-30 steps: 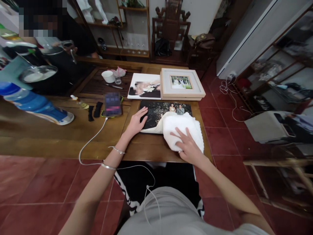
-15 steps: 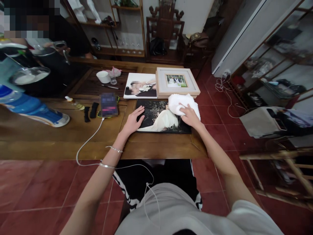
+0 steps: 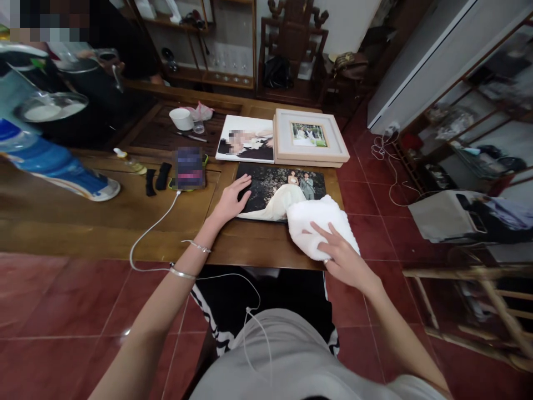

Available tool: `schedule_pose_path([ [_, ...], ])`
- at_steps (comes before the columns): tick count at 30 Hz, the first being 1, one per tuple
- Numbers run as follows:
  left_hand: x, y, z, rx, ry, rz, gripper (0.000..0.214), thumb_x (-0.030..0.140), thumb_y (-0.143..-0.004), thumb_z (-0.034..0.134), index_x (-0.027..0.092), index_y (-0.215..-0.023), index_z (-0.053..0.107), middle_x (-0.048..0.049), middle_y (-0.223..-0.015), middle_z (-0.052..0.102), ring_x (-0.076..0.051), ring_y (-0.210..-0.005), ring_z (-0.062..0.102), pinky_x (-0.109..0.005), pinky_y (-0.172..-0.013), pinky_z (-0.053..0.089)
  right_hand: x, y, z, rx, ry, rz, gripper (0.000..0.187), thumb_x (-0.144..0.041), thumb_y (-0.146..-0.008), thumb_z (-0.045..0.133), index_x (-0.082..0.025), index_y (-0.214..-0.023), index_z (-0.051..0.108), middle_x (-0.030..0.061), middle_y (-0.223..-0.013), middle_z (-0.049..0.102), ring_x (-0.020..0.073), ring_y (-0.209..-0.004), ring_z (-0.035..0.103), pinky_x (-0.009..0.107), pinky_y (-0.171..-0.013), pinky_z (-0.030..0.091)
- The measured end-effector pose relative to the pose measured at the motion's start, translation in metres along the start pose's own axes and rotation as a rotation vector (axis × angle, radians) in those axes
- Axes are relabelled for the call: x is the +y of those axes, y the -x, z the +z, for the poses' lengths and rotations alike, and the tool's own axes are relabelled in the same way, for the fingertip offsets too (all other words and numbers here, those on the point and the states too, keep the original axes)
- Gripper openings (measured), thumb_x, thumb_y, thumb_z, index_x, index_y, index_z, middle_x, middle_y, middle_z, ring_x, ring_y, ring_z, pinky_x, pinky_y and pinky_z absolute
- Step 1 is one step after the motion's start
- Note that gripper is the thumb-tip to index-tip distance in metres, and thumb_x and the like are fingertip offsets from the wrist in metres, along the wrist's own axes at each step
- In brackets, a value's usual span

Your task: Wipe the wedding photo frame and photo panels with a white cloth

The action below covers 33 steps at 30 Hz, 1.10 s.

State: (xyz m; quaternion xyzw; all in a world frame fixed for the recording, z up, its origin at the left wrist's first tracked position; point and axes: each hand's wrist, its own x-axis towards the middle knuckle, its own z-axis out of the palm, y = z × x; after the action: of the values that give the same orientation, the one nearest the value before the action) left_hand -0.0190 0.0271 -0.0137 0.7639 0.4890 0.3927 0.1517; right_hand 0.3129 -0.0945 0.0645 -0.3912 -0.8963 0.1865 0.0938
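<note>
A dark photo panel (image 3: 262,186) lies flat on the wooden table, showing a person in a long white dress beside a person in a grey suit. My left hand (image 3: 232,201) rests on the panel's left edge with its fingers stretched out. In my right hand (image 3: 343,258) is a fluffy white towel (image 3: 306,214), held at the panel's lower right corner. The towel covers that corner and hangs partly past the table's right edge. Some of my right fingers are sunk in its folds.
Behind the panel lie a white-edged photo print (image 3: 245,139) and a pale wooden picture frame (image 3: 339,150). To the left are a phone (image 3: 189,169) with a white cable, a small dropper bottle (image 3: 131,162), a white cup (image 3: 181,119) and a large blue bottle (image 3: 54,166). Another person stands across the table.
My right hand has drawn the towel from the panel's upper right toward me, past its lower right corner. The pictured couple is uncovered. My left hand stays on the left edge.
</note>
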Motion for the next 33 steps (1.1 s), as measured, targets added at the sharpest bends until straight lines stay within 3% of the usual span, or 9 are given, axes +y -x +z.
schedule_pose_path([
  [4, -0.001, 0.000, 0.000, -0.003, 0.004, 0.006, 0.039, 0.037, -0.092, 0.048, 0.014, -0.120, 0.063, -0.0134, -0.134, 0.059, -0.026, -0.130, 0.051, -0.050, -0.110, 0.039, 0.021, -0.012, -0.009, 0.024, -0.030, 0.018, 0.034, 0.000, -0.058, 0.040, -0.022, -0.076, 0.058, 0.0063, -0.146, 0.046, 0.0278, -0.138, 0.039, 0.057, -0.117, 0.023],
  [7, 0.000, 0.001, 0.000, -0.001, 0.019, 0.004, 0.040, 0.038, -0.093, 0.048, 0.013, -0.121, 0.063, -0.0147, -0.134, 0.058, -0.027, -0.130, 0.051, -0.049, -0.111, 0.039, 0.055, -0.044, -0.013, 0.110, -0.030, 0.042, 0.026, -0.003, -0.062, 0.040, -0.022, -0.073, 0.056, 0.0084, -0.140, 0.053, 0.0295, -0.136, 0.042, 0.059, -0.116, 0.023],
  [11, 0.001, 0.001, 0.000, 0.005, 0.031, 0.004, 0.039, 0.038, -0.093, 0.049, 0.014, -0.121, 0.063, -0.0144, -0.134, 0.059, -0.027, -0.130, 0.051, -0.049, -0.111, 0.038, 0.094, -0.092, -0.017, 0.196, -0.015, 0.067, 0.020, -0.007, -0.067, 0.040, -0.022, -0.069, 0.053, 0.0077, -0.116, 0.070, 0.0286, -0.131, 0.048, 0.057, -0.116, 0.023],
  [14, 0.002, 0.001, -0.001, 0.010, 0.029, -0.009, 0.038, 0.037, -0.093, 0.049, 0.015, -0.120, 0.064, -0.0139, -0.134, 0.059, -0.027, -0.129, 0.051, -0.049, -0.111, 0.038, 0.108, -0.116, -0.019, 0.220, 0.021, 0.094, 0.022, -0.007, -0.068, 0.040, -0.022, -0.072, 0.054, 0.0059, -0.102, 0.073, 0.0280, -0.123, 0.056, 0.056, -0.116, 0.023],
  [16, 0.002, 0.001, -0.001, 0.011, 0.020, -0.018, 0.037, 0.037, -0.093, 0.049, 0.015, -0.120, 0.064, -0.0132, -0.134, 0.059, -0.027, -0.129, 0.052, -0.049, -0.111, 0.039, 0.107, -0.120, -0.017, 0.231, 0.033, 0.107, 0.025, -0.006, -0.068, 0.040, -0.021, -0.077, 0.057, 0.0086, -0.108, 0.071, 0.0299, -0.127, 0.052, 0.060, -0.115, 0.021],
  [20, 0.002, 0.001, -0.001, 0.016, 0.011, -0.010, 0.036, 0.035, -0.093, 0.049, 0.014, -0.119, 0.064, -0.0135, -0.133, 0.060, -0.026, -0.128, 0.052, -0.047, -0.111, 0.040, 0.082, -0.099, -0.005, 0.217, 0.100, 0.143, 0.035, -0.002, -0.066, 0.042, -0.018, -0.091, 0.060, 0.0161, -0.140, 0.053, 0.0327, -0.141, 0.033, 0.065, -0.113, 0.020],
  [28, 0.002, 0.000, 0.001, 0.027, -0.004, 0.005, 0.036, 0.032, -0.093, 0.049, 0.012, -0.119, 0.064, -0.0147, -0.131, 0.061, -0.026, -0.128, 0.053, -0.047, -0.110, 0.040, 0.005, -0.009, 0.021, 0.106, 0.083, 0.048, 0.035, 0.002, -0.060, 0.040, -0.018, -0.082, 0.057, 0.0107, -0.148, 0.044, 0.0324, -0.146, 0.020, 0.070, -0.113, 0.014],
  [30, 0.001, 0.000, 0.001, 0.029, -0.002, 0.013, 0.036, 0.032, -0.093, 0.049, 0.012, -0.118, 0.064, -0.0149, -0.131, 0.061, -0.026, -0.128, 0.053, -0.047, -0.110, 0.041, 0.000, -0.001, 0.018, 0.040, 0.064, 0.014, 0.034, 0.003, -0.058, 0.039, -0.019, -0.078, 0.055, 0.0095, -0.148, 0.044, 0.0315, -0.146, 0.018, 0.069, -0.114, 0.014],
  [33, -0.001, 0.000, 0.001, 0.024, 0.005, 0.030, 0.037, 0.034, -0.093, 0.049, 0.012, -0.118, 0.065, -0.0158, -0.132, 0.060, -0.026, -0.128, 0.053, -0.047, -0.110, 0.041, 0.013, -0.007, 0.006, -0.016, 0.021, 0.008, 0.030, 0.001, -0.060, 0.040, -0.020, -0.077, 0.054, 0.0106, -0.149, 0.042, 0.0304, -0.144, 0.026, 0.063, -0.116, 0.016],
])
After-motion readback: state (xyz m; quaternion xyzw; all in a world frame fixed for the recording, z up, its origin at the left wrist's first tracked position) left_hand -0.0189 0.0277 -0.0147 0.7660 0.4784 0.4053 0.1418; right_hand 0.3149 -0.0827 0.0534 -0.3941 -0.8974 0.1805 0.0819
